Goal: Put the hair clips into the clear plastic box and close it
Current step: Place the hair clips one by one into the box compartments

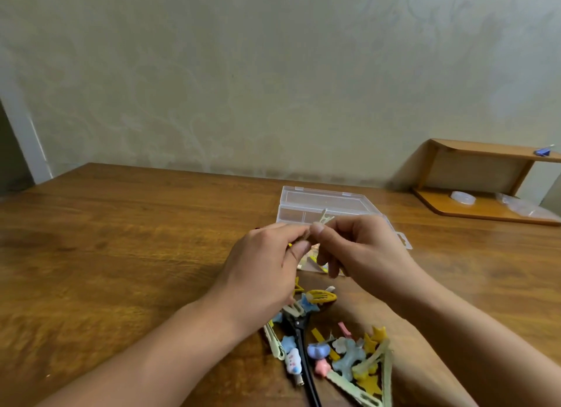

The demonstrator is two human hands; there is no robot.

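1. The left hand (pixel 267 264) and the right hand (pixel 361 248) meet above the table (pixel 121 239), fingertips together. Both pinch one pale green hair clip (pixel 324 218), whose tip points up and away between them.
2. Just behind the hands stands the clear plastic box (pixel 306 206). Its lid is open and lies flat toward the wall, with two small tabs on the far edge. The hands hide most of the near part, so I cannot tell how many clips are inside; only some yellow and pale pieces (pixel 312 262) show under the fingers, and whether they lie in the box or beside it is not sure.
3. The held clip is thin, flat and light green, and it looks a little blurred.
4. Below the wrists, between the two forearms, lies a pile of hair clips (pixel 337 349) on the table. They are small and colourful: yellow, blue, pink, white and pale green, some with star or flower shapes. They overlap too much to count exactly. One long black clip (pixel 300 346) lies across the pile.
5. Far to the right of the right hand a wooden shelf (pixel 485 170) stands on the table against the wall, with some clear objects (pixel 463 198) under it and a small blue thing (pixel 543 151) on top.
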